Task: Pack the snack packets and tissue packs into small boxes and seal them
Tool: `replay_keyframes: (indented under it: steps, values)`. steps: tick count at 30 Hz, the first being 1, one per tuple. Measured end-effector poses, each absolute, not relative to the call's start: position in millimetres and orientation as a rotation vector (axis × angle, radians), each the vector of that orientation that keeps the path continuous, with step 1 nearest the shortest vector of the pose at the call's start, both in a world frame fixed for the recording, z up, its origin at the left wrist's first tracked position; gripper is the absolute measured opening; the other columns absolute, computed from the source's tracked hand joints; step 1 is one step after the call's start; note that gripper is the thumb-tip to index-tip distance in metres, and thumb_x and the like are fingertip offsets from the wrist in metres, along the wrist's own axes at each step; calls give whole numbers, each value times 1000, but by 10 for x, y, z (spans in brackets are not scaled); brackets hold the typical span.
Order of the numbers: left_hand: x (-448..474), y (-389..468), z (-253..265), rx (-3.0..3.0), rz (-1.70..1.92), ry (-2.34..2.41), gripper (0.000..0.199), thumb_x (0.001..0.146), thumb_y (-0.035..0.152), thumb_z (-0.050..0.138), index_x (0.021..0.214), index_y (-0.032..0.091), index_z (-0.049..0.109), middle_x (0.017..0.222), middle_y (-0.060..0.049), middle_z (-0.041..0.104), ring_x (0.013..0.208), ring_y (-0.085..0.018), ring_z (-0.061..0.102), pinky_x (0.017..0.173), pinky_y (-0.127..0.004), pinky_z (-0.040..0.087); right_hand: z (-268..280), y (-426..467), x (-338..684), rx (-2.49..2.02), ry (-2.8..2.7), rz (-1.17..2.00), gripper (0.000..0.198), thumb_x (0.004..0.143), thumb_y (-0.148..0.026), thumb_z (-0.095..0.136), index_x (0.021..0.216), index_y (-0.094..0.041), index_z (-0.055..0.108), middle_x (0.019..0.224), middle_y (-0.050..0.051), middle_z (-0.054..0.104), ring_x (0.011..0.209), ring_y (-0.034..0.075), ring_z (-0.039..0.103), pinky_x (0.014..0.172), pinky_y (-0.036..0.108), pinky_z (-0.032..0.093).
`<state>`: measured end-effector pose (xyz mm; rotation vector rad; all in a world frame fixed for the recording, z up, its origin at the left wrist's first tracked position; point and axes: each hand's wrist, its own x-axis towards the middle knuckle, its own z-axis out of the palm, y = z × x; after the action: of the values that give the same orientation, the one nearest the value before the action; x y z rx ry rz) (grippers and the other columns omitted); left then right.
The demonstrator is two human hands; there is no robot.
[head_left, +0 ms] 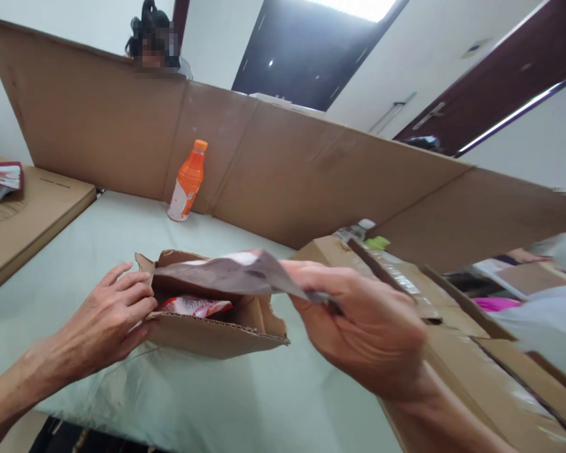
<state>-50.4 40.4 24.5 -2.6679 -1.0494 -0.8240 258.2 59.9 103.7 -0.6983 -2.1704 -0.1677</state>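
A small cardboard box (217, 335) with an open top stands on the pale green tabletop. My left hand (117, 308) grips its left end, fingers against the edge near a raised flap. Inside the box lies a red and white packet (195, 306), partly hidden by the front wall. Closed around one end of a flat grey packet (231, 274), my right hand (363, 321) holds it over the box opening. The packet is slightly blurred and covers part of the box's rear wall.
An orange bottle (187, 182) stands behind the box, near a tall cardboard partition (302, 170). Larger cardboard boxes (457, 365) lie to the right, with a clear bottle (358, 229) behind them. At left, a packet (0, 182) rests on a flat carton (51, 195). A person's head shows beyond the partition.
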Motion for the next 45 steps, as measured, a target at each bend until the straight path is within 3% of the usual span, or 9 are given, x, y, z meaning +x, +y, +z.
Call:
replay_keyframes:
  steps: [8,12,16,19,23,30,37,42,45]
  values:
    - [-501,447,124,-2703,-974,-1022,22,102,14,52,90,20,69,94,-4,75,116,-26,65,113,-48,45,579,1247,2319,-1475,-3013,430,28,92,-9,54,108,-24,71,100,7,82,86,27,76,66,32,49]
    - [-498,469,102,-2726,-990,-1030,21,102,14,52,89,20,68,97,-4,75,117,-27,65,114,-49,44,526,1376,2170,-1387,-3166,634,16,95,-27,65,107,-23,74,104,11,82,88,30,75,69,34,49]
    - [-487,462,128,-2726,-996,-1010,18,100,12,54,89,19,66,99,-6,74,116,-27,66,112,-50,48,456,1401,2060,-1334,-3215,605,21,86,-20,73,106,-26,79,99,6,82,87,28,76,71,34,53]
    - [-511,391,125,-2640,-1076,-1110,18,98,11,58,112,18,67,135,-14,65,132,-32,59,115,-51,49,520,1362,2118,-1244,-3151,616,29,87,-16,68,111,-28,80,101,6,83,91,28,77,77,36,58]
    - [-589,239,42,-2513,-1271,-1307,64,97,19,66,156,23,41,163,-18,42,147,-35,49,116,-51,51,776,1120,2481,-1141,-2629,453,35,98,-24,58,128,-30,74,127,4,78,112,26,75,97,41,60]
    - [-471,161,-149,-2527,-1405,-1497,69,102,39,60,163,26,31,147,-16,63,133,-33,65,107,-51,60,615,741,2888,-1284,-2195,446,31,103,-43,54,109,-24,79,118,8,80,108,26,75,90,41,63]
    - [-301,320,-76,-2526,-1350,-1446,43,103,37,59,143,23,56,118,-9,78,107,-26,77,93,-40,65,467,748,2816,-1186,-2185,824,50,107,-55,40,124,-23,74,131,10,76,120,27,71,101,44,58]
    - [-280,424,-21,-2437,-1377,-1565,39,102,40,60,137,23,61,117,-8,77,104,-25,76,90,-39,65,555,973,2826,-1201,-2021,476,52,100,-54,55,139,-22,66,150,14,63,141,32,56,116,50,47]
    - [-232,466,-49,-2333,-1436,-1572,48,102,35,61,147,24,52,135,-13,65,113,-26,72,97,-46,63,441,1015,2853,-1184,-2140,632,50,103,-57,47,133,-25,70,142,11,70,133,31,63,114,51,48]
